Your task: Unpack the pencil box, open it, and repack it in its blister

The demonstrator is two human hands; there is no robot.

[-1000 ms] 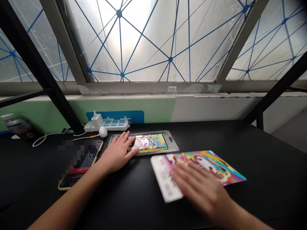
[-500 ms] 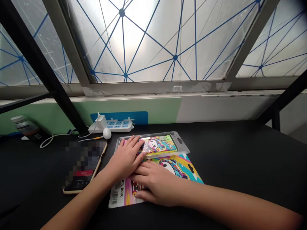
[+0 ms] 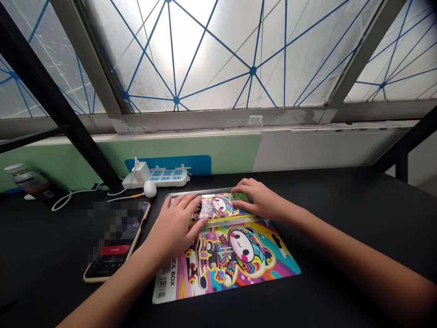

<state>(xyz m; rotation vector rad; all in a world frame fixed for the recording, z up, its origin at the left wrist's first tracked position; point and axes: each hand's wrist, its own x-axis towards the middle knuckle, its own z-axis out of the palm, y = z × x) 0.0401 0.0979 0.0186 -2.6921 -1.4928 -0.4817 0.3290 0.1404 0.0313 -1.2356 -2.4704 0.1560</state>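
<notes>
A clear plastic blister pack (image 3: 218, 206) with a colourful cartoon pencil box inside lies on the black table (image 3: 341, 218). In front of it lies a bright cartoon-printed card (image 3: 232, 255) marked "CIL BOX", its far edge against the pack. My left hand (image 3: 175, 225) lies flat, fingers stretched, over the left end of the pack and the card's corner. My right hand (image 3: 257, 200) rests on the pack's right end, fingers curled down over it.
A phone (image 3: 114, 241) lies at the left. Behind it are a white power strip (image 3: 160, 176) with a plug and cable, a small white ball (image 3: 149, 188), and a bottle (image 3: 25, 179) lying at the far left. Window frames and black struts rise behind the table.
The card has slid left from the right side to sit in front of the pack. My right hand left the card and moved up onto the pack's right end. My left hand stayed.
</notes>
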